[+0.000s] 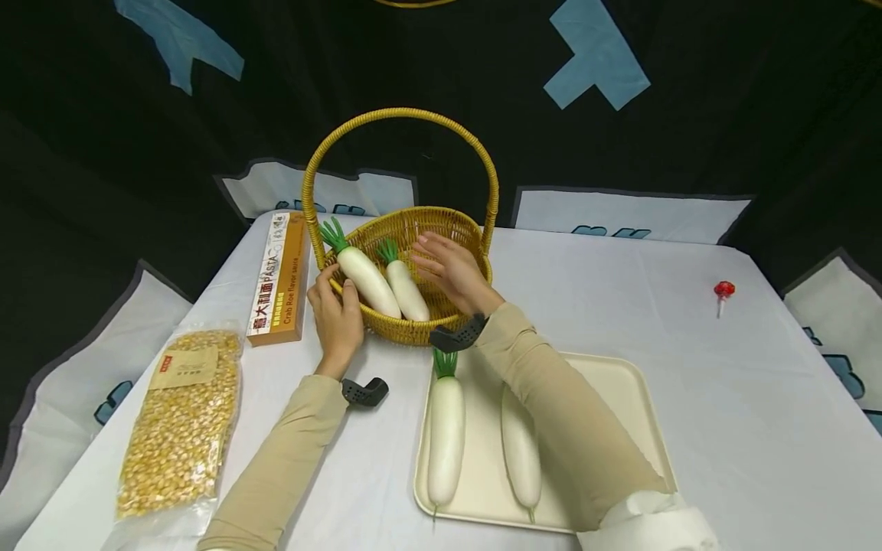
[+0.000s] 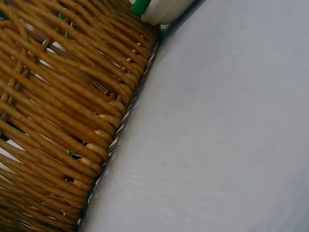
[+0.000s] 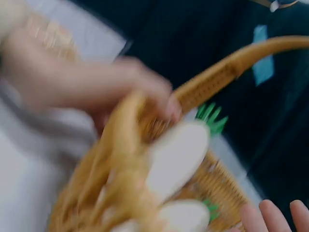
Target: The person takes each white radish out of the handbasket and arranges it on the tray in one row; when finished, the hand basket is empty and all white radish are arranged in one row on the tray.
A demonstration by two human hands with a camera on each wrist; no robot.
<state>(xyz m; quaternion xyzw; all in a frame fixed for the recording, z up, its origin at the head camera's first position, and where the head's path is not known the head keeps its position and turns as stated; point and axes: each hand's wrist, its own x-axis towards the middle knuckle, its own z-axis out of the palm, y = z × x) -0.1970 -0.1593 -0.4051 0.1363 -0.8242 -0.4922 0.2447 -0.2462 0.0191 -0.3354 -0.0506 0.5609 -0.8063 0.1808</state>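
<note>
Grips the near-left rim of the yellow wicker basket (image 1: 405, 332) with the left hand (image 1: 337, 320), curling its fingers. Extends the right hand (image 1: 455, 274), with straightened, relaxed fingers, over the basket's right half, beside two white daikons (image 1: 370, 283) inside. Has two more daikons (image 1: 446, 440) on the cream tray (image 1: 478, 467), a pasta box (image 1: 279, 283) just left of the basket, a corn kernel bag (image 1: 179, 436) nearer, and a red lollipop (image 1: 724, 289) far right.

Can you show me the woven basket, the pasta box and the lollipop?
Woven basket (image 1: 406, 331), head view: front of its wall.
Pasta box (image 1: 279, 277), head view: middle of its printed top.
Lollipop (image 1: 724, 289), head view: its red head.
</note>
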